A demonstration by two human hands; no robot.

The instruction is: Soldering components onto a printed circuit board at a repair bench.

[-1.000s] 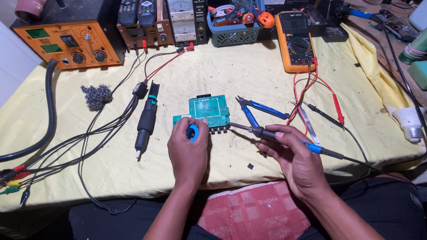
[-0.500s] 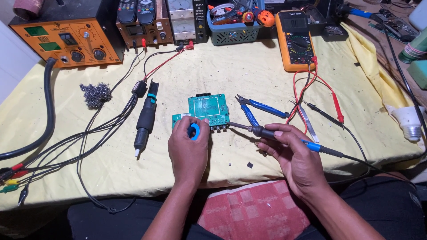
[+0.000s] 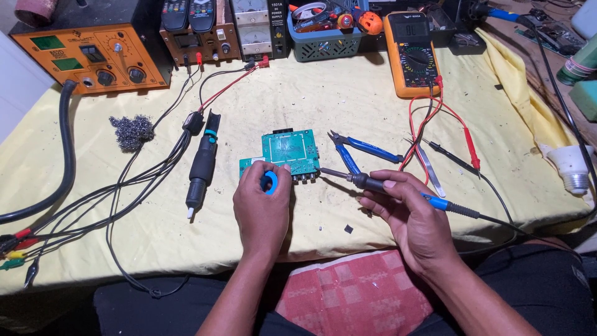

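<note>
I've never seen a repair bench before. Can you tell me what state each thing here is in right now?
Left hand: gripping a blue spool.
Right hand: holding the soldering iron, tip at the board's edge.
Green circuit board: flat on the yellow cloth.
Blue cutters: lying unused.
Multimeter: leads plugged in.

My bench wears a yellow cloth [image 3: 323, 99]. On it lie my green circuit board [image 3: 287, 149], blue pliers [image 3: 357, 149] and steel wool [image 3: 132, 132].
</note>
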